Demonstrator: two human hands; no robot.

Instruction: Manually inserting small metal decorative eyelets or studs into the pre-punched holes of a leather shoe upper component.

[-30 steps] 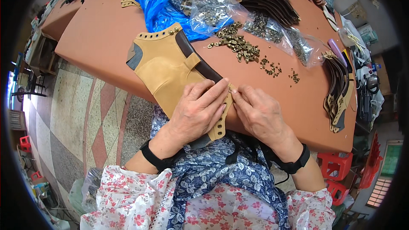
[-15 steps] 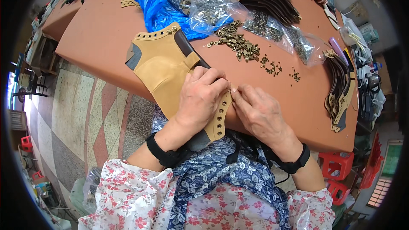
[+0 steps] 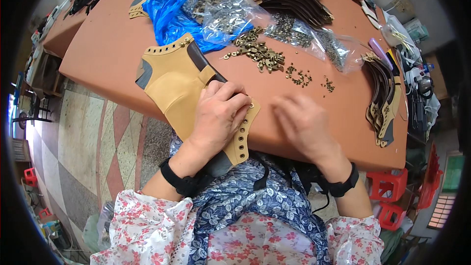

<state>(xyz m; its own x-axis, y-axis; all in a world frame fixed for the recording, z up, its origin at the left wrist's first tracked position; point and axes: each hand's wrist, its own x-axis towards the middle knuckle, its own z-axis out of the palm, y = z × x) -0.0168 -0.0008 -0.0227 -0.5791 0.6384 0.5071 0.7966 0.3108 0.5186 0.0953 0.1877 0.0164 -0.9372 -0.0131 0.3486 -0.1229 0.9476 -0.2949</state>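
A tan leather piece [image 3: 169, 81] with dark brown trim and rows of eyelets lies slantwise over the table's near edge. My left hand [image 3: 218, 113] is closed on its right-hand part, fingers bent beside the eyelet edge. My right hand [image 3: 306, 127] is over the table to the right of the piece, apart from it; motion blurs its fingers, and whether they hold anything cannot be made out. Beyond the hands lie a heap of bronze-coloured metal hooks [image 3: 260, 54], small metal rivets [image 3: 299, 76] and a cluster of tinier metal bits [image 3: 327, 85].
Clear plastic bags of metal fittings [image 3: 221, 14] sit by a blue plastic bag [image 3: 169, 17] on the brown table [image 3: 108, 54]. Stacked leather pieces stand at the back [image 3: 294, 2] and far right [image 3: 382, 98]. Red stools [image 3: 387, 186] are at the lower right.
My right hand has come away from the eyelet edge and moved right. My left hand still grips the leather piece. The whole view has shifted slightly.
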